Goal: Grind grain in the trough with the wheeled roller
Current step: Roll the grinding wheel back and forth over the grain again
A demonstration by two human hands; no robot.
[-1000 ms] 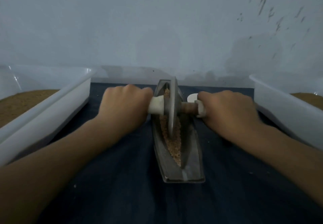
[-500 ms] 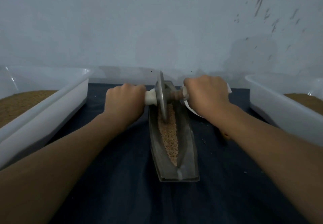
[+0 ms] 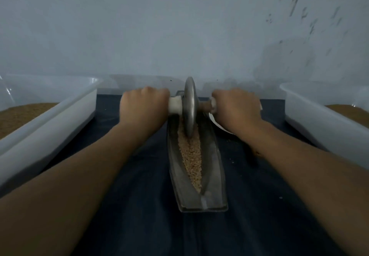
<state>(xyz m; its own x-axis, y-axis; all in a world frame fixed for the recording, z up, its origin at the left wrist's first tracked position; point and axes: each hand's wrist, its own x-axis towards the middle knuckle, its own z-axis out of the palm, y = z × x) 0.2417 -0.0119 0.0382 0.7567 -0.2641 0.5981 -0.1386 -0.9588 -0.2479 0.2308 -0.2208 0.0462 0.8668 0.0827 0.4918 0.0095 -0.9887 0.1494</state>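
A long metal trough (image 3: 214,168) lies lengthwise on a dark blue cloth, with a strip of tan grain (image 3: 190,156) along its groove. The roller's metal wheel (image 3: 189,106) stands upright in the far part of the trough, its rim down in the grain. My left hand (image 3: 142,106) grips the white left handle. My right hand (image 3: 236,109) grips the right handle, past the brown axle (image 3: 204,107). Both arms stretch far forward.
A white plastic tub (image 3: 60,116) with brown grain stands at the left, and another white tub (image 3: 319,124) with grain at the right. A white dish edge (image 3: 216,125) shows under my right hand. A pale wall rises close behind the trough.
The wheel has rolled from the middle of the trough toward its far end, and both hands have moved forward with it. More grain lies uncovered in the near part.
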